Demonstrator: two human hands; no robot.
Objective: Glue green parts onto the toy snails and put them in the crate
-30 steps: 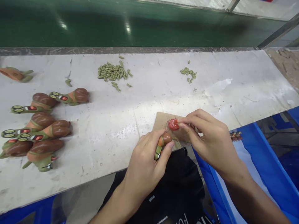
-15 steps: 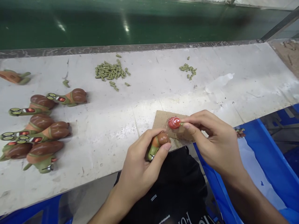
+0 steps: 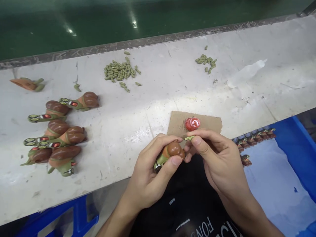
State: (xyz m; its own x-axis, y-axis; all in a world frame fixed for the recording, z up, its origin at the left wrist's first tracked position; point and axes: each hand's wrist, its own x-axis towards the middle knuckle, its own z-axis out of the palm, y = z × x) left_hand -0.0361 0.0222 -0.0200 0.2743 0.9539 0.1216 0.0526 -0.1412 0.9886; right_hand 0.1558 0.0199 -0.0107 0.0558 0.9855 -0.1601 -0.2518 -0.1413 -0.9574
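The left hand (image 3: 148,169) is closed around a toy snail (image 3: 172,152), which has a brown shell, an orange body and a green head, and the head points down toward the person's black shirt (image 3: 187,200). The right hand (image 3: 218,158) pinches a small green piece (image 3: 189,138) between thumb and finger. The two hands are very close together in front of the person, but I cannot tell if they touch. Just ahead lies a piece of cardboard (image 3: 195,121) with a small stack of red round discs (image 3: 192,123) on it.

The cardboard rests on a scratched white table (image 3: 138,112), near its front edge. To the left is a group of other toy snails (image 3: 71,138), and farther ahead are two piles of green pellets (image 3: 119,70) (image 3: 206,62). There is open table between these things and the hands. At right, a blue crate (image 3: 296,154) holds a white liner (image 3: 271,187) with a row of small snails (image 3: 254,138). Beyond the table's metal rim (image 3: 148,41) is a green floor (image 3: 74,23).
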